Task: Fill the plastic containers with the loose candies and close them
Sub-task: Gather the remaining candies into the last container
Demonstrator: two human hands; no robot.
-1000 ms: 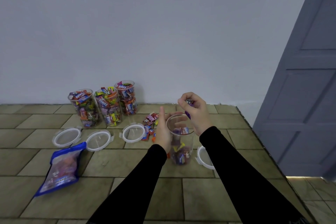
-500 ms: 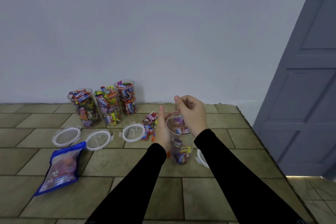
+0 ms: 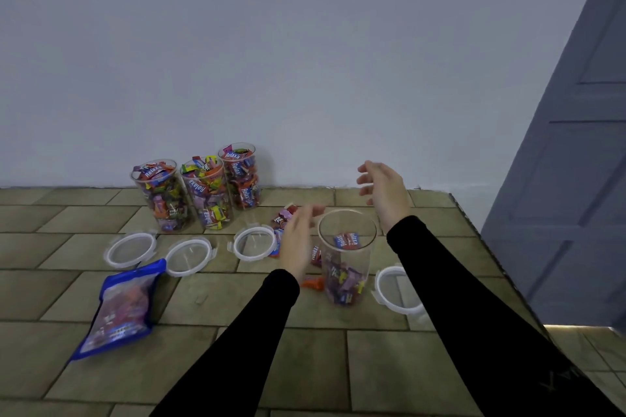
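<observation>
Both hands hover empty, fingers loosely spread: left hand point(image 3: 298, 240) beside the partly filled clear plastic cylinder container point(image 3: 346, 259), right hand point(image 3: 384, 191) behind it.

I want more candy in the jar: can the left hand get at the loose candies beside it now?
Probably yes: the left hand is open, holds nothing, and hangs just before the loose candies; nothing stands between them.

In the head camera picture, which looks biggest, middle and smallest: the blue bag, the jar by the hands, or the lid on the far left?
1. Blue bag, though it lies nearest the camera.
2. Jar.
3. Far-left lid.
</observation>
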